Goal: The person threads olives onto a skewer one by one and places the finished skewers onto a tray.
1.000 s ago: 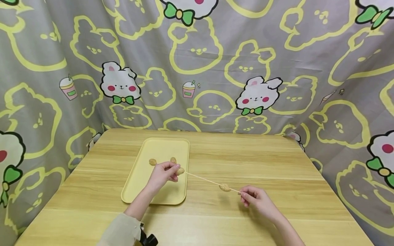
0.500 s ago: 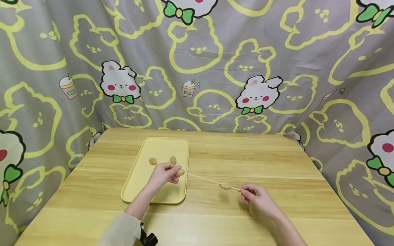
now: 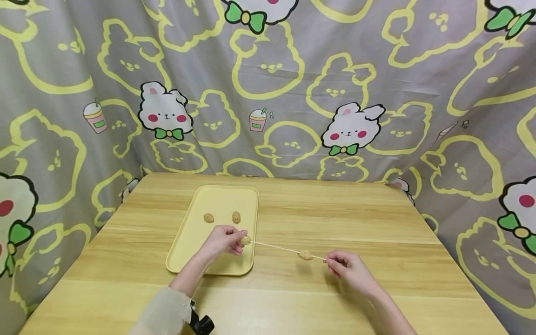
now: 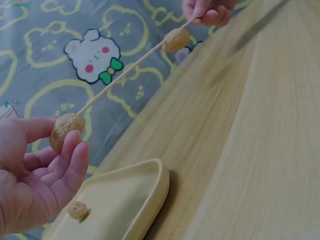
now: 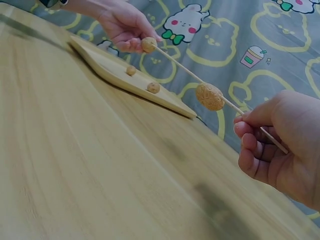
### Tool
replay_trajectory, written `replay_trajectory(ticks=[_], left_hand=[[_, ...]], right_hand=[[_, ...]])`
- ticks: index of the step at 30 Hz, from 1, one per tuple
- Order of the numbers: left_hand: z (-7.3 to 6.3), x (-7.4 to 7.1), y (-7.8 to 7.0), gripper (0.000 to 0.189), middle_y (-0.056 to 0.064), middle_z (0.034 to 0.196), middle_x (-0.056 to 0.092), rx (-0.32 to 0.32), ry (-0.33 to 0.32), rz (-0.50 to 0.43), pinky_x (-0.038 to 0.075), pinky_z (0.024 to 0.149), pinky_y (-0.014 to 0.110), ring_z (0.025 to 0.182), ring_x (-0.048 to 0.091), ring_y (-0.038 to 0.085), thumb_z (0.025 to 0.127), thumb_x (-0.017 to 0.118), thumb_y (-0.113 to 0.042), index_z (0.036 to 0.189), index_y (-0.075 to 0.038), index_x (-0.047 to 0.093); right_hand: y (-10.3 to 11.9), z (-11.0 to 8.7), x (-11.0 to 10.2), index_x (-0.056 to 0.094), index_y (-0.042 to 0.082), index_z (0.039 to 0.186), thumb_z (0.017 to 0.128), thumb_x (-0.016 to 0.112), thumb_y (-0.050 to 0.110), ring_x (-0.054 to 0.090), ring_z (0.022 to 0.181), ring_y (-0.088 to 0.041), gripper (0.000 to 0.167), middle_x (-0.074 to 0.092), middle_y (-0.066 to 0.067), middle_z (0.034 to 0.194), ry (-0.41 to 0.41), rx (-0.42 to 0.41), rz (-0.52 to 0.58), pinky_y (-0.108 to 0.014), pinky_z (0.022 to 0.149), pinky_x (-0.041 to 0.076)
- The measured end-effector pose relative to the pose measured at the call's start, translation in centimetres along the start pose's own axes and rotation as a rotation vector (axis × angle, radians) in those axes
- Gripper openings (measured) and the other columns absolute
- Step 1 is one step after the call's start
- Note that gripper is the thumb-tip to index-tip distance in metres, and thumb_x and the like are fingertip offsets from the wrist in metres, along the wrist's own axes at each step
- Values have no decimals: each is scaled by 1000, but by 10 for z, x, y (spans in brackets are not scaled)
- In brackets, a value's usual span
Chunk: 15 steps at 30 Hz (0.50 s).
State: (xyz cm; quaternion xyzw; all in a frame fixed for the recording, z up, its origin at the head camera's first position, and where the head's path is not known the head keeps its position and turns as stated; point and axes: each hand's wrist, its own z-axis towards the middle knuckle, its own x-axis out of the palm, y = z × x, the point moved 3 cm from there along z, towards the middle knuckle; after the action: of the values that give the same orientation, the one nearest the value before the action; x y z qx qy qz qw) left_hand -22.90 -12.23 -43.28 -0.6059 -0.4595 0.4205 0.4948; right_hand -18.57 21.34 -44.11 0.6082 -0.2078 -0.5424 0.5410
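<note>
A thin wooden skewer (image 3: 274, 246) runs between my two hands, above the table. My left hand (image 3: 224, 241) pinches a wrinkled golden-brown oval ball (image 4: 62, 132) at the skewer's left end, between thumb and fingers. A second ball of the same kind (image 5: 210, 96) is threaded on the skewer, close to my right hand (image 3: 349, 270). Thumb and fingers of that hand grip the skewer, and its bare end shows past them in the right wrist view. Beneath the left hand is a yellow tray (image 3: 186, 249), holding two more loose balls, one at the left (image 3: 208, 217) and one at the right (image 3: 236, 217).
The tray lies on the left half of a wooden table (image 3: 335, 209). Behind and beside the table hangs a grey curtain (image 3: 289, 107) with cartoon prints. A black device (image 3: 201, 323) is worn at my left wrist, by the sleeve.
My left hand has come slightly nearer with its ball, so the right-hand loose ball on the tray now shows whole. The skewer lies a little flatter; my right hand has hardly moved.
</note>
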Motion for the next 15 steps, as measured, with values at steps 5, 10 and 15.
replay_trajectory(ticks=[5,10,15], left_hand=[[-3,10,-3,24,6,63,60,-5,28,-1,56,57,32,53,61,14,90,61,-15,85,9,60],[-7,17,-7,22,7,64,59,-10,31,-12,56,58,32,54,61,15,90,60,-13,85,9,59],[1,15,2,35,8,70,60,13,66,-33,56,61,33,57,61,15,91,61,-22,99,11,57]], right_hand=[[3,4,6,60,-7,93,94,54,10,47,57,-6,18,54,-14,66,16,15,-12,-22,47,41],[5,7,8,61,-6,95,94,53,12,49,57,-13,19,55,-17,69,20,56,0,-22,49,42],[2,6,6,61,-6,95,95,52,11,50,57,-15,19,55,-17,70,34,28,15,-23,49,42]])
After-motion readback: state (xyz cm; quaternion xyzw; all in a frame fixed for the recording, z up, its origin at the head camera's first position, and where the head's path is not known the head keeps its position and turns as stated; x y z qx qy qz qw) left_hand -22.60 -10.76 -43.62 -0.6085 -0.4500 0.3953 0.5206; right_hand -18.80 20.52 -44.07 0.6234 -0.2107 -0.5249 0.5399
